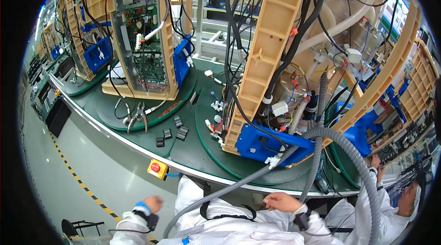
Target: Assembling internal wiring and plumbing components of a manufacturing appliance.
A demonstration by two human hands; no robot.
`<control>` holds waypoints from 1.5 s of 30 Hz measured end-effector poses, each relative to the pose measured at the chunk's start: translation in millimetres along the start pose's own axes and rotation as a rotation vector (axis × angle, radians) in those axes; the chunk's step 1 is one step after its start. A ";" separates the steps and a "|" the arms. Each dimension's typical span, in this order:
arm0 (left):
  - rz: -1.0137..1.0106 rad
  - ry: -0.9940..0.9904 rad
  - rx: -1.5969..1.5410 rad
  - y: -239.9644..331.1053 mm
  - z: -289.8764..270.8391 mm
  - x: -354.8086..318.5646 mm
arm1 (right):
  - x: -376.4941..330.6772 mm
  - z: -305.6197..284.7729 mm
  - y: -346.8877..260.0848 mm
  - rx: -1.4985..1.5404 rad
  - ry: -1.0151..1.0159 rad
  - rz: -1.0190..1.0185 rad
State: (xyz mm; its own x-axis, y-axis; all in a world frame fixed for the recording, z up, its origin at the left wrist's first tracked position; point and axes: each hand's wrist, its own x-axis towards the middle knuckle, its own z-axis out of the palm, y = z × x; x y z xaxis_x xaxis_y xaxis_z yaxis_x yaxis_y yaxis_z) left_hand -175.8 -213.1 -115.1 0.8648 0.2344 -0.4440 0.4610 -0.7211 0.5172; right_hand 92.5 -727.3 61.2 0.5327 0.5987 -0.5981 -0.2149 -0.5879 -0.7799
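My left hand (154, 203) is in front of my body at the lower left, below the bench edge. It looks loosely curled, but its fingertips are smeared, and no object shows in it. My right hand (283, 202) is held at waist height on the right, its thumb and fingers drawn together with nothing visible between them. Just beyond the right hand hangs a grey corrugated hose (314, 169), apart from the fingers. Another length of grey hose (220, 192) runs slantwise between my two hands. Ahead stands a tan plastic frame (264, 47) with a blue base (248, 141), wiring and tubing.
Cutting pliers (138, 117) and several small black blocks (182, 133) lie on the green bench (179, 155). A yellow box with a red button (156, 168) is fixed at its front edge. Another circuit-board unit (143, 56) stands left; a co-worker (399, 203) is at right.
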 end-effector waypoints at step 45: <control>0.194 -0.273 -0.603 310.4 22.9 62.6 | -43.7 12.1 182.6 1.692 0.844 -0.750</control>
State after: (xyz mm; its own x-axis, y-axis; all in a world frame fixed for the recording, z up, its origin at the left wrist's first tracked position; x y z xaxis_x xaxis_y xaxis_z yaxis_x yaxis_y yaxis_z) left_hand 16.8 -437.1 0.9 0.8984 -0.0917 -0.4295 0.4013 -0.2262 0.8876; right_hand 20.1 -854.2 -57.3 0.9258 -0.2116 -0.3132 0.0567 0.8970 -0.4384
